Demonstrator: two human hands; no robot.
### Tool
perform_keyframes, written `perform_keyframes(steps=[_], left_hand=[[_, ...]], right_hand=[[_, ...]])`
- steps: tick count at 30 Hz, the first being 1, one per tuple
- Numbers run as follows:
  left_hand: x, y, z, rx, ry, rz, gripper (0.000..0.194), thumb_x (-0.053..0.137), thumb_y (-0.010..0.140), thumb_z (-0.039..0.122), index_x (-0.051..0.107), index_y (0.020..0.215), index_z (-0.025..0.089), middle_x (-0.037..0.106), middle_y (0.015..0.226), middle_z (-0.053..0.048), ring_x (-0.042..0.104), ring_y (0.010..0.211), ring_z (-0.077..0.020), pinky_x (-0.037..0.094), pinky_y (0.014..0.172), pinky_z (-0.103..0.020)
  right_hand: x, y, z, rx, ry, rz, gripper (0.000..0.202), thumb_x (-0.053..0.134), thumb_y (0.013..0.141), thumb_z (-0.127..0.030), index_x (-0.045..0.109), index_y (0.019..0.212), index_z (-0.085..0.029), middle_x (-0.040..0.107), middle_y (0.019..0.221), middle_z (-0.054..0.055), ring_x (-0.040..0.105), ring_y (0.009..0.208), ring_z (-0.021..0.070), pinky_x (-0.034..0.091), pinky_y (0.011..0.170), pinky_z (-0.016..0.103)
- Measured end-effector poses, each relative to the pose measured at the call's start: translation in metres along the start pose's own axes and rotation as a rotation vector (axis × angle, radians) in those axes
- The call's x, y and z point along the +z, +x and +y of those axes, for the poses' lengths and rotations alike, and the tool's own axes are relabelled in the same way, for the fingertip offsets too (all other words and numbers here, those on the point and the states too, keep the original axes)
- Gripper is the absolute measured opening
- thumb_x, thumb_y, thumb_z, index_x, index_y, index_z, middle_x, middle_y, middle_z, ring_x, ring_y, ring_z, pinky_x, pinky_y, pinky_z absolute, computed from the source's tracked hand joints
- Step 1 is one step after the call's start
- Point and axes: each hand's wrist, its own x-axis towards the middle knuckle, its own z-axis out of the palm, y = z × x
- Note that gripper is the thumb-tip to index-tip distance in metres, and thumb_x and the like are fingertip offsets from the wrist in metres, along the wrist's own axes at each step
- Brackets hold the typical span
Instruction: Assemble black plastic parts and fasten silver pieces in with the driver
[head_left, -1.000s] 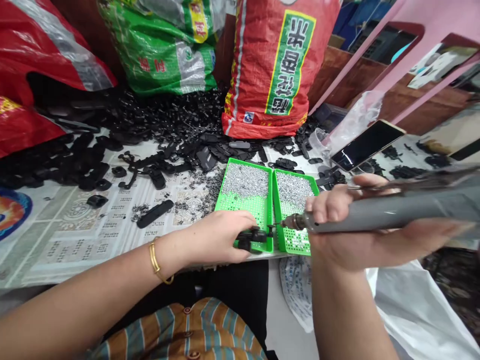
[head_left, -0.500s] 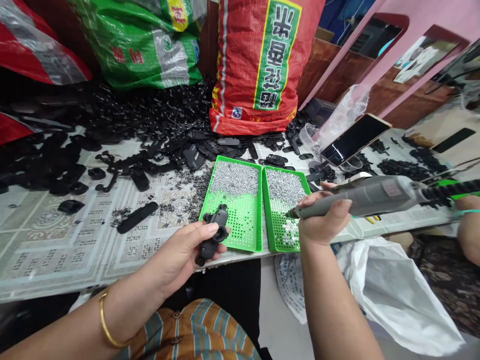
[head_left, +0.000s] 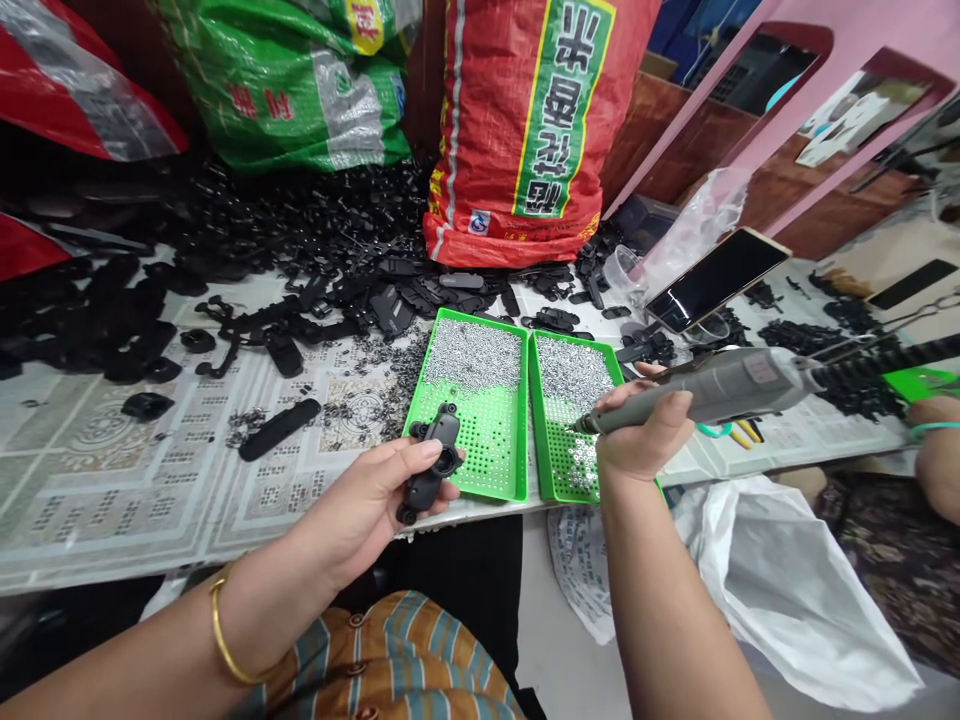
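Observation:
My left hand (head_left: 386,490) grips a black plastic part (head_left: 435,465) with a round opening and small knobs at its ends, thumb on top. It is held over the near edge of a green perforated tray (head_left: 523,430), whose far half is heaped with small silvery screws (head_left: 476,355). Wrapped in my right hand (head_left: 649,435) is a grey electric screwdriver (head_left: 727,390), lying nearly level with its tip pointing left. That tip is over a second green tray (head_left: 545,450), which holds small metal pieces (head_left: 574,370); whether it touches any of them I cannot tell.
Black plastic parts (head_left: 300,220) pile up along the back of the table. A red sack (head_left: 495,130) and a green sack (head_left: 277,90) stand behind. A phone (head_left: 716,280) leans at the right, near a white bag (head_left: 795,580). Another person's arm (head_left: 937,440) shows at the right edge.
The view has shifted slightly. Both hands keep their holds on the black plastic part and the screwdriver, whose rear end sits a little further left and lower.

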Motion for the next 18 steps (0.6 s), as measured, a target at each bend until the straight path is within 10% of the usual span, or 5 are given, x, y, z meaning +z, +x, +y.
perform_keyframes(steps=[6,13,18], left_hand=[[0.002,0.0,-0.002,0.037,-0.045,-0.022,0.023,0.063,0.074,0.033,0.062,0.087,0.014,0.063,0.086,-0.006,0.062,0.07,-0.014,0.049,0.066,-0.028],[0.003,0.001,-0.002,0.041,-0.126,-0.058,0.024,0.064,0.073,0.036,0.056,0.083,0.016,0.058,0.074,-0.001,0.06,0.064,-0.0123,0.046,0.064,-0.027],[0.001,0.003,-0.005,0.072,-0.143,-0.084,0.025,0.065,0.072,0.036,0.056,0.078,0.014,0.056,0.073,-0.001,0.059,0.064,-0.0131,0.044,0.063,-0.028]], right_hand=[[0.014,0.002,-0.039,0.0,0.079,0.038,0.048,0.04,0.073,-0.061,0.058,0.08,-0.017,0.044,0.039,-0.005,0.041,0.031,0.0112,0.032,0.033,0.025],[0.048,-0.021,-0.115,0.236,0.383,-0.401,0.053,0.047,0.066,-0.069,0.061,0.088,-0.022,0.049,0.046,-0.004,0.044,0.038,0.0124,0.038,0.041,0.03],[0.073,-0.041,-0.123,0.317,0.417,-0.461,0.047,0.044,0.07,-0.068,0.056,0.081,-0.024,0.05,0.044,-0.005,0.045,0.036,0.013,0.038,0.042,0.029]])
